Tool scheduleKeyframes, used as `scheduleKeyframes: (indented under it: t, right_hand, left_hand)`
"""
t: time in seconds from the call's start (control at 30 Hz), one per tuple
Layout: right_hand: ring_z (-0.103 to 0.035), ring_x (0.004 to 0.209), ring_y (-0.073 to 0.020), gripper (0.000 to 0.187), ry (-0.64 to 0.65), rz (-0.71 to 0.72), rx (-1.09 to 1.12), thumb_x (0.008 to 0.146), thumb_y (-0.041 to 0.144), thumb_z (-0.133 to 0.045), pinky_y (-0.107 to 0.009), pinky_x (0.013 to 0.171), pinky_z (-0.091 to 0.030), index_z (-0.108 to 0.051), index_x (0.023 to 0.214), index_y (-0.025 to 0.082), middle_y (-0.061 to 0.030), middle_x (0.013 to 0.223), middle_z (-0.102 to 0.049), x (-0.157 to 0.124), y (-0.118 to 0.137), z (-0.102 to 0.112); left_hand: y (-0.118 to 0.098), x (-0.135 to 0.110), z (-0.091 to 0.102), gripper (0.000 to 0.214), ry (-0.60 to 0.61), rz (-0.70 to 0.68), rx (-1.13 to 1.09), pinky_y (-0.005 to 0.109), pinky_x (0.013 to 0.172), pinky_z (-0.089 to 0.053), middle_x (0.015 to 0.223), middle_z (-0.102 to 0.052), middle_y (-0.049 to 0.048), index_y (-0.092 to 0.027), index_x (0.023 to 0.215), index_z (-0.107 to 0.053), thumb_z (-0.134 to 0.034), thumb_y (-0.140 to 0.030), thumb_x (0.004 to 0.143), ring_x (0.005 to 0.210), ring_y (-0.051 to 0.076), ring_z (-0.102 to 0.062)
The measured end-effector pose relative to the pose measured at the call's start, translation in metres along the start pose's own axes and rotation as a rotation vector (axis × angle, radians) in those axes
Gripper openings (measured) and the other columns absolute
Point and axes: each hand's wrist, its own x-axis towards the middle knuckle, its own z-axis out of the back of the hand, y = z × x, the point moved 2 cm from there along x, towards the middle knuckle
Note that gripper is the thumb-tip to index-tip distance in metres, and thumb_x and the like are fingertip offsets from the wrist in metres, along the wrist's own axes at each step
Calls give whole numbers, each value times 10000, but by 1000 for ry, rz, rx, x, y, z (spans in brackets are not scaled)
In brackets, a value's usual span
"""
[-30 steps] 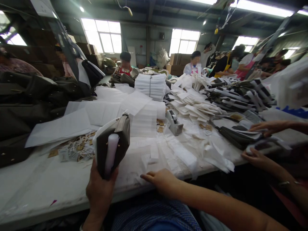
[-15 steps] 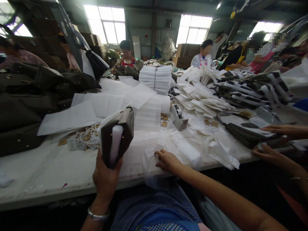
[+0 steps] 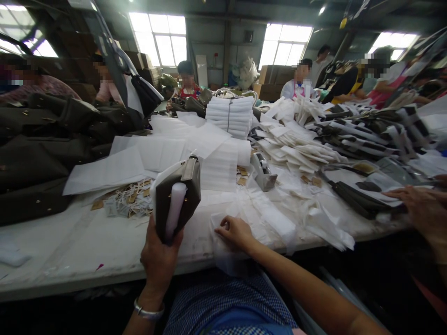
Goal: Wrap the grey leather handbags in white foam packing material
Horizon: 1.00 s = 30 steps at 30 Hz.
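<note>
My left hand (image 3: 158, 260) grips the bottom of a small grey handbag (image 3: 179, 197), held upright above the table's front edge. A white foam strip (image 3: 174, 211) is wrapped along the bag's side. My right hand (image 3: 234, 231) is closed in a pinch on a clear plastic bag (image 3: 223, 251) that hangs over the table's front edge, right of the handbag.
White foam sheets (image 3: 157, 153), paper tags (image 3: 129, 200), a tape dispenser (image 3: 262, 172) and a stack of folded white foam (image 3: 230, 116) lie on the table (image 3: 87, 246). Dark bags (image 3: 38, 153) are piled left. A co-worker's hand (image 3: 424, 209) works at right; other people sit behind.
My right hand went from lying flat on the table edge to pinching the clear plastic bag and drawing it toward me. The handbag has stayed upright in my left hand.
</note>
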Motion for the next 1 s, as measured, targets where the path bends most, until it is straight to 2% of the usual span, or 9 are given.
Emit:
scheduleKeyframes:
  t: [0.17,0.3,0.43,0.53,0.7,0.77,0.83,0.9,1.0]
  right_hand:
    - [-681,816,-193,218,52,-1,93,870,396,-696,-241,658,-420,-761,991,227,-26,873,-750,9,4,-1]
    - [-682,712,-192,390,131,18,137,942,526,-575,-248,647,-440,-763,898,188,-32,686,-713,14,12,5]
    - [-685,815,-257,504,12,37,0,857,660,-628,-296,676,-447,-685,989,177,-73,813,-724,-2,26,5]
    - [-675,877,-274,517,-45,136,-78,849,677,-623,-325,722,-463,-635,1036,196,-87,937,-711,-26,32,-6]
    - [-659,875,-245,143,11,340,68,843,295,-697,-312,739,-483,-614,811,182,-80,934,-692,-33,34,-11]
    - [-666,795,-194,92,36,339,184,898,247,-613,-276,697,-497,-601,833,183,-51,868,-700,-14,38,9]
    - [-655,670,-147,86,66,315,428,945,253,-544,-234,588,-496,-587,948,179,-39,874,-715,15,48,42]
    - [-590,528,-102,134,105,302,740,911,230,-597,-186,455,-435,-570,1030,176,-40,913,-728,49,65,87]
    - [-479,445,-62,213,83,268,1029,813,203,-747,-146,395,-374,-589,949,158,-2,734,-685,99,94,160]
  left_hand:
    - [0,0,-1,878,12,-3,-14,409,754,-542,1347,-605,143,-244,1526,-291,-685,-563,809,1064,381,-665]
    - [0,0,-2,863,-2,-9,-18,402,750,-540,1332,-613,151,-221,1517,-316,-688,-542,807,1054,379,-669]
    - [-2,0,0,847,10,7,-25,400,751,-540,1324,-619,152,-213,1510,-324,-671,-547,814,1057,379,-669]
    - [-4,1,3,850,0,19,-43,401,768,-543,1339,-608,154,-217,1510,-321,-672,-550,811,1082,377,-660]
    - [-3,3,5,854,3,30,-44,401,779,-547,1331,-616,148,-219,1511,-318,-668,-565,813,1087,371,-659]
    - [-2,3,5,855,13,31,-43,397,765,-548,1326,-619,149,-218,1513,-314,-663,-570,816,1063,367,-669]
    - [0,3,4,851,17,37,-45,398,758,-548,1328,-617,147,-219,1513,-315,-662,-567,818,1054,369,-671]
    - [1,3,3,848,16,39,-59,405,764,-548,1341,-610,144,-226,1515,-314,-667,-557,818,1073,373,-663]
    - [1,3,2,838,14,51,-81,419,768,-554,1339,-612,146,-230,1511,-327,-675,-538,814,1066,373,-667]
